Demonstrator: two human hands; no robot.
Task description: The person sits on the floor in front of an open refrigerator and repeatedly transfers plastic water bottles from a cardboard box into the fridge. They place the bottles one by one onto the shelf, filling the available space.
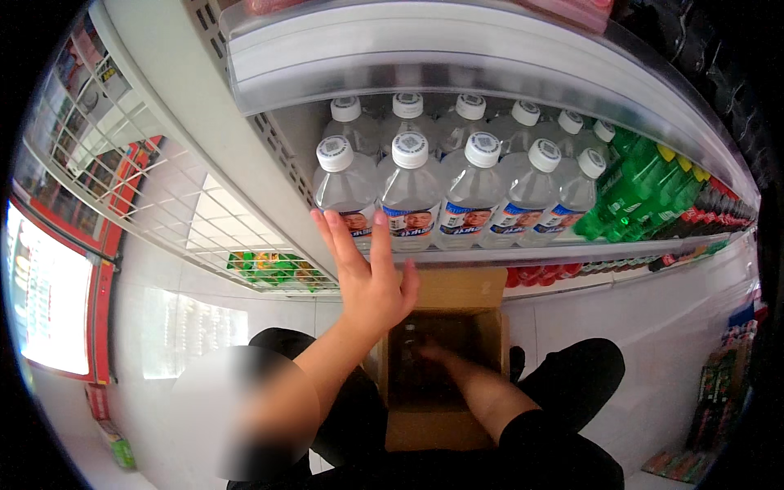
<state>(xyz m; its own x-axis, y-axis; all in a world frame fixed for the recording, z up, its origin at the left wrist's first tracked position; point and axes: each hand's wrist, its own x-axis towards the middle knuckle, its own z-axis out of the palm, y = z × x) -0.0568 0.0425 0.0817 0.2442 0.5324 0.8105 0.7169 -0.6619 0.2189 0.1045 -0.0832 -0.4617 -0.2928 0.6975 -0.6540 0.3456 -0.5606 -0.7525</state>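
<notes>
My left hand (375, 282) is raised at the shelf's front edge with its fingers spread. Its fingertips overlap the labels of a clear plastic bottle (343, 184) at the left end and the bottle (409, 190) beside it; whether they press on them is unclear. White-capped bottles stand upright there in at least two rows. Below, my right hand (433, 350) reaches into an open cardboard box (444, 429) between my legs. In the box's shadow a clear bottle (409, 344) shows faintly beside that hand; I cannot tell whether my fingers are around it.
Green bottles (649, 190) and dark-red ones (716, 205) continue along the shelf to the right. A clear plastic price rail (429, 55) overhangs the bottles. White wire mesh (202, 214) borders the left side. Red bottles (542, 274) sit low behind the box.
</notes>
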